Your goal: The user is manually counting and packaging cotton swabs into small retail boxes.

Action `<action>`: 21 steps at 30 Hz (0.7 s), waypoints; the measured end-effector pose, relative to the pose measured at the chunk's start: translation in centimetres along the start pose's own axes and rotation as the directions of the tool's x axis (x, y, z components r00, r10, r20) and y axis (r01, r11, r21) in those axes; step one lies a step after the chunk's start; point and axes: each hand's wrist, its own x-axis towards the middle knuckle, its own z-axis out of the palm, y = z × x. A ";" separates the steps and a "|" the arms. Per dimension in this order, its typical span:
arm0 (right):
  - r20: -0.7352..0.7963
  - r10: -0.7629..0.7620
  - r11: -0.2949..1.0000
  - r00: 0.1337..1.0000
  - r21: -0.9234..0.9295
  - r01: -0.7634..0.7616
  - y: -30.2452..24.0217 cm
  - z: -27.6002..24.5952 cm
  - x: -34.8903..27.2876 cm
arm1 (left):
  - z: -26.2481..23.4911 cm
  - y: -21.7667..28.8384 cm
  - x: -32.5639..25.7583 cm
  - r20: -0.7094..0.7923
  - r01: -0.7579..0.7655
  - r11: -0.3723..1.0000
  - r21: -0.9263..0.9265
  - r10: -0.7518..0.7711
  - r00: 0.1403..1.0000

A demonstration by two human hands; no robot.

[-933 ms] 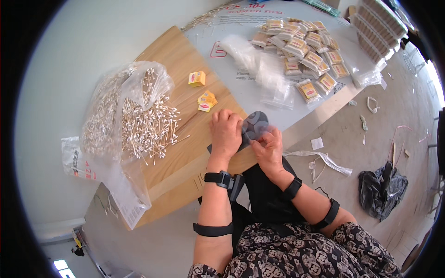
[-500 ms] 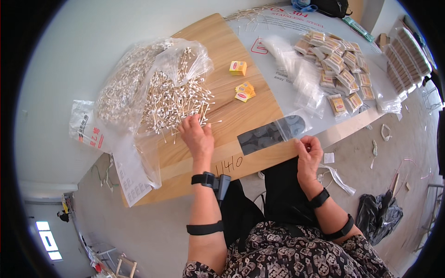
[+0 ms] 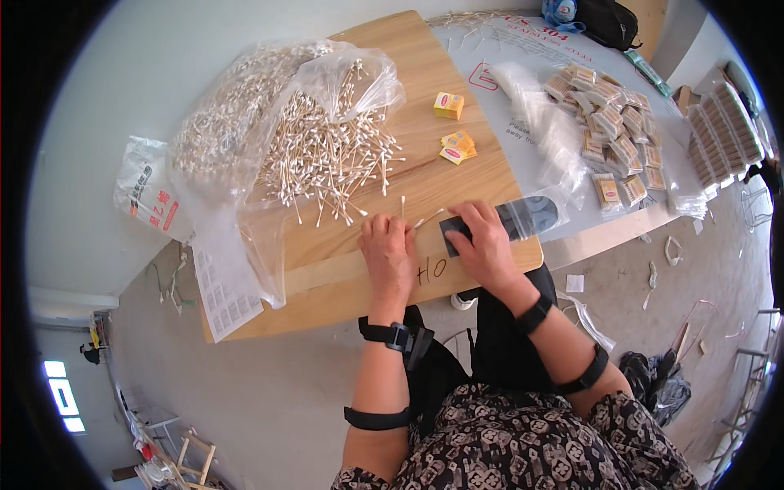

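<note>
My left hand [image 3: 389,249] rests near the table's front edge with its fingers bent together. Two cotton swabs [image 3: 403,205] poke out by its fingertips; one points away, the other slants toward my right hand. My right hand [image 3: 487,243] lies over the left part of a dark grey strip [image 3: 519,220], thumb and forefinger apart. A clear plastic sleeve [image 3: 545,224] covers the strip's right end. Beyond my left hand, a loose heap of cotton swabs [image 3: 331,155] spills from a large clear bag [image 3: 245,122].
A small yellow box [image 3: 448,105] and yellow cards [image 3: 458,148] lie on the wooden board [image 3: 416,65]. At right are clear sleeves [image 3: 543,135], a pile of packed swabs [image 3: 616,131] and a stacked bundle [image 3: 723,131]. A printed sheet [image 3: 224,286] hangs at the left edge.
My left hand has left the swab heap and come nearer me and rightward, with swabs at its fingertips. My right hand has moved left from the strip's near edge onto the strip.
</note>
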 end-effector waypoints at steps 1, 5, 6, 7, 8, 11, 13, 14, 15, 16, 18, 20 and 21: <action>-0.019 -0.053 0.997 0.998 -0.061 0.052 0.3 0.8 0.8 | -0.4 0.3 -0.4 0.010 0.013 1.000 -0.026 -0.013 1.000; 0.076 -0.135 0.975 0.988 -0.165 0.146 1.2 2.2 1.6 | -1.3 -0.6 -2.2 -0.082 0.056 0.998 -0.033 -0.058 0.995; 0.083 -0.139 0.975 0.987 -0.163 0.151 1.3 2.4 1.4 | -1.4 -1.0 -2.4 -0.086 0.063 0.998 -0.032 -0.066 0.994; 0.077 -0.172 0.971 0.982 -0.153 0.182 1.3 2.5 1.0 | -1.5 -1.3 -2.6 -0.077 0.092 0.994 -0.065 -0.097 0.992; 0.069 -0.205 0.966 0.976 -0.144 0.213 1.2 2.5 0.6 | -1.5 -1.6 -2.7 -0.068 0.119 0.988 -0.099 -0.126 0.990; 0.069 -0.201 0.968 0.977 -0.137 0.209 0.6 2.5 -0.2 | -1.2 -1.8 -2.3 -0.083 0.129 0.984 -0.123 -0.139 0.987; 0.057 -0.189 0.970 0.980 -0.142 0.196 0.1 2.7 -0.2 | -1.2 -1.9 -2.0 -0.069 0.129 0.983 -0.127 -0.139 0.988; 0.041 -0.177 0.973 0.983 -0.143 0.181 0.0 2.7 -0.2 | -1.2 -2.0 -2.0 -0.054 0.126 0.984 -0.126 -0.134 0.989; 0.043 -0.177 0.973 0.983 -0.145 0.182 0.2 2.8 -0.1 | -1.2 -2.0 -2.0 -0.055 0.128 0.983 -0.128 -0.136 0.989; 0.085 -0.160 0.974 0.983 -0.146 0.171 0.4 2.9 0.1 | -1.3 -2.0 -2.0 -0.044 0.118 0.985 -0.125 -0.124 0.991; 0.126 -0.142 0.976 0.982 -0.150 0.160 0.8 2.9 0.3 | -1.3 -2.0 -2.2 -0.032 0.108 0.986 -0.123 -0.113 0.993; 0.182 -0.099 0.976 0.978 -0.175 0.131 0.5 2.9 0.5 | -1.6 -2.1 -2.5 0.046 0.104 0.981 -0.161 -0.098 0.994; 0.185 -0.100 0.976 0.978 -0.173 0.132 0.3 3.1 0.5 | -1.8 -2.2 -2.6 0.046 0.107 0.981 -0.160 -0.101 0.994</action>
